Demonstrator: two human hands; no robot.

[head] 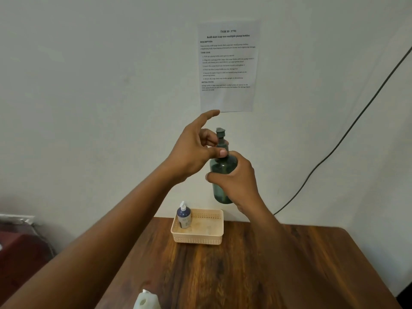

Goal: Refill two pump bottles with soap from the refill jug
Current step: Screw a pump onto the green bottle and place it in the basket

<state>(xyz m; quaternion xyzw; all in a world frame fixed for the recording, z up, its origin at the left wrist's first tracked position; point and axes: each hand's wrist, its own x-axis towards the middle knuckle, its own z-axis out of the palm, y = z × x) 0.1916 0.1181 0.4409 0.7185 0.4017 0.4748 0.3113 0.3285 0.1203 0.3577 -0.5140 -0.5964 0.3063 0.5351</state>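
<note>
A dark green pump bottle (220,172) is held upright in the air above the table, with my right hand (238,181) wrapped around its body. My left hand (196,150) pinches the collar under the green pump head (220,132) with thumb and bent fingers, its index finger sticking up. A second pump bottle (184,216), dark blue with a white pump, stands in the left corner of a beige basket (200,238). The top of the white refill jug (146,301) pokes in at the bottom edge.
The wooden table (256,270) stands against a pale wall. A printed task sheet (228,65) is stuck to the wall above the hands. A black cable (347,132) runs diagonally down the wall at right. Dark red furniture (20,253) sits at left.
</note>
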